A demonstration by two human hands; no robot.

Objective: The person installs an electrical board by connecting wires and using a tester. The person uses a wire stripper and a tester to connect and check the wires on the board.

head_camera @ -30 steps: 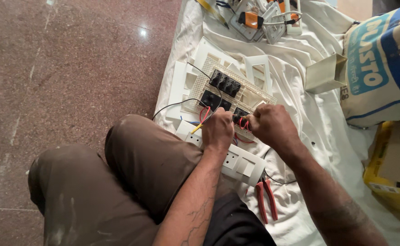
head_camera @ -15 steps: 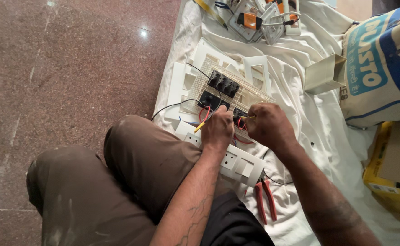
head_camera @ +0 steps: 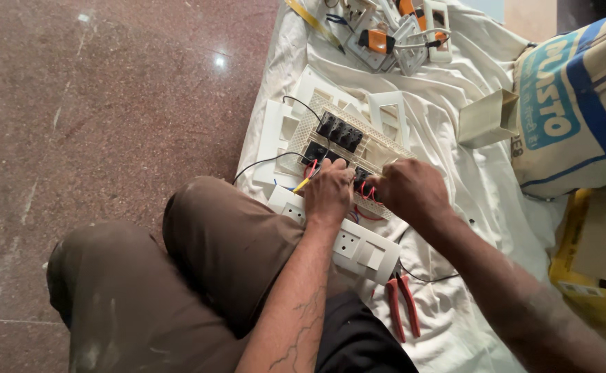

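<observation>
Floor: polished reddish-brown stone [head_camera: 109, 90] fills the left side of our view, with small ceiling lights mirrored in it.
Cloth: a rumpled white sheet [head_camera: 455, 173] is spread over the stone on the right, and all our parts lie on it.
Our legs: brown trousers [head_camera: 178, 276], dusted with pale marks, fold across the lower left.
Switch frame: the perforated cream mounting frame [head_camera: 348, 141] with black switch modules sits mid-cloth, its back up, red wires at its near edge.
Left hand: our left hand [head_camera: 328, 193] is curled on the frame's near edge; a yellow-handled tool pokes out beside it, and we cannot tell whether the fingers grip it.
Right hand: our right hand [head_camera: 413, 190] is closed over the frame's near right corner by the red wires; what it pinches is hidden.
Socket plate: a white socket plate [head_camera: 358, 245] rests against our knee, just under both wrists.
Pliers: red-handled pliers [head_camera: 403, 304] lie on the cloth beside our right forearm.
Surroundings: a printed sack [head_camera: 572, 103] stands at right, a small cream box [head_camera: 486, 117] beside it, and loose switch parts [head_camera: 392, 34] are heaped at the top.
</observation>
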